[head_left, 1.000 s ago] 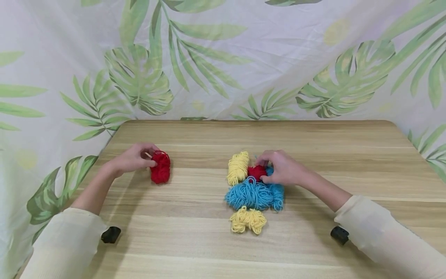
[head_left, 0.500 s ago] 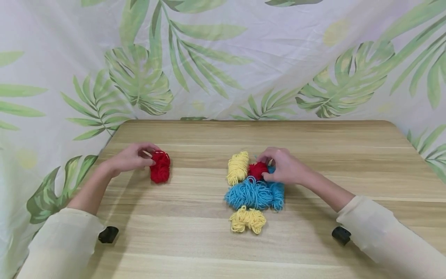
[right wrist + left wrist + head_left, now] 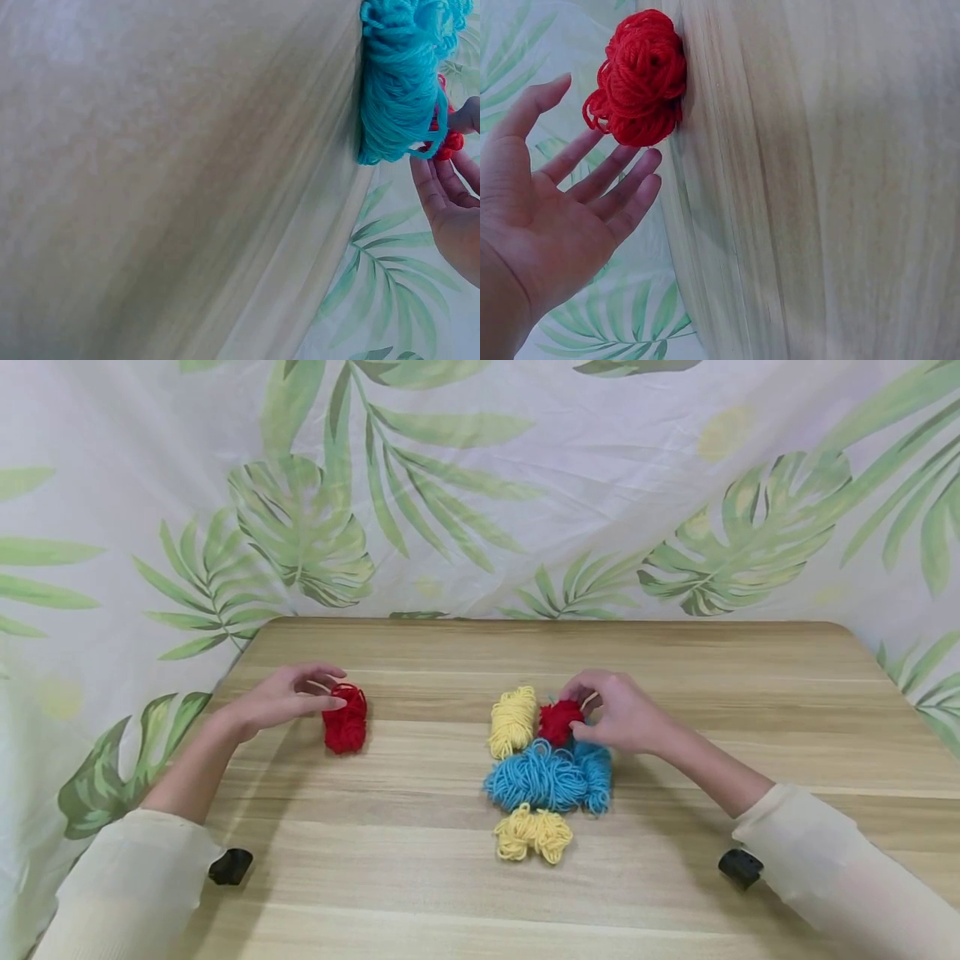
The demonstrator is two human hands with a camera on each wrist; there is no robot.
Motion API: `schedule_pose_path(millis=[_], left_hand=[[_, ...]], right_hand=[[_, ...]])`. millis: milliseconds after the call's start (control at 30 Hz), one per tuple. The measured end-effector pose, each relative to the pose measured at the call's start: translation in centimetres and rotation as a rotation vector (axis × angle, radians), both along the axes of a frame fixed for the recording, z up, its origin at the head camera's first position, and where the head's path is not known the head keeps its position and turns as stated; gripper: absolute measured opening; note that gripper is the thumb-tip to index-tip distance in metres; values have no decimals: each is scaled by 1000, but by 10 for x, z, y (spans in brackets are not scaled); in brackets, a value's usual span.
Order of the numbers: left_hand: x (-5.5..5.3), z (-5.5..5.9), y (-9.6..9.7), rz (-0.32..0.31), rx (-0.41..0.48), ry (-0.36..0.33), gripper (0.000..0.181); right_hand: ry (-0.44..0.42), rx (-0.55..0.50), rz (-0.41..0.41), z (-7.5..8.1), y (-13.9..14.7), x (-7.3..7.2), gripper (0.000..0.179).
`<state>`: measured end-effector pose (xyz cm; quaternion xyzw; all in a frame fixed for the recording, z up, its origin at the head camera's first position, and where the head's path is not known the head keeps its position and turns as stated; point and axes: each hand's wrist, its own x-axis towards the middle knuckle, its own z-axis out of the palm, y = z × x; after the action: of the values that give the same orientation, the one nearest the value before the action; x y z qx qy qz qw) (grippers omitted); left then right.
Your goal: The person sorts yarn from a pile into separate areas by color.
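Observation:
In the head view, a red yarn bundle (image 3: 346,727) lies on the left part of the table. Beside it is my left hand (image 3: 281,702), its thumb and fingers spread apart; the left wrist view shows those fingers fairly straight, below the red yarn (image 3: 641,79). My right hand (image 3: 622,714) pinches a second red yarn bundle (image 3: 558,722) between thumb and fingers. That bundle sits between a yellow skein (image 3: 513,722) and blue yarn (image 3: 536,777). In the right wrist view, blue yarn (image 3: 401,90) partly hides the red one.
A smaller yellow yarn bundle (image 3: 533,833) lies in front of the blue yarn. Another blue skein (image 3: 595,777) stands at its right. The wooden table (image 3: 420,893) reaches back to a leaf-printed cloth (image 3: 465,510). Black wrist devices (image 3: 230,867) show by the sleeves.
My left hand's thumb and fingers have spread, letting go of the left red yarn. My right hand has shifted slightly up and away with its red yarn, which now shows more.

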<state>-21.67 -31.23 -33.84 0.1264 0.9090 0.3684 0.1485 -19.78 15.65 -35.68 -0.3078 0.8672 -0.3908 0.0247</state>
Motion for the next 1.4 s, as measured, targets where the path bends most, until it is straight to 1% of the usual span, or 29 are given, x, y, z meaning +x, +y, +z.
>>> schedule_pose_path(millis=[367,733,933,1200,1400], left_hand=[[3,4,2,3,-21,28,57],[1,2,-2,-13,-14,50,56],[0,1,-2,-16,-25,61,56],[0,-1,1,-23,-42,62,56],[3,0,2,-20,-34,67,57]], right_hand=[[14,-43,-8,3,2,-1,27],[3,-81,-18,7,5,-1,26],[17,-91,-32,9,5,0,25],[29,-126,-23,11,1,0,25],[29,-151,6,14,-7,1,25]])
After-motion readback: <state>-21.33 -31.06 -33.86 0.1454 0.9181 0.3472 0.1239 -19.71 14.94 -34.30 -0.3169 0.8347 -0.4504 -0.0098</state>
